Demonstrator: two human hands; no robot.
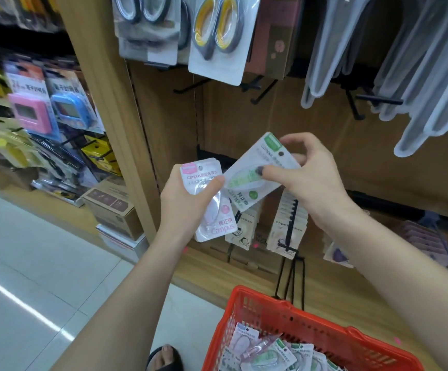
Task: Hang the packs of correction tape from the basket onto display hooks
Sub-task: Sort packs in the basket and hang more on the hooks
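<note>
My left hand [184, 203] grips a small stack of pink correction tape packs [209, 202], held upright in front of the wooden display. My right hand [311, 172] pinches a green correction tape pack [255, 170], tilted with its top end up to the right, its lower corner touching the pink stack. Below my hands, a black display hook [292, 223] carries several hung packs. The red basket [284, 314] sits at the bottom, with several more packs [273, 352] lying inside.
Bare black hooks [260, 88] stick out of the wooden back panel above my hands. Scissor packs [217, 36] and grey plastic hangers [410, 76] hang higher up. Cardboard boxes [113, 207] stand on the floor at left beside a shelf of timers. My sandalled foot [165, 357] is by the basket.
</note>
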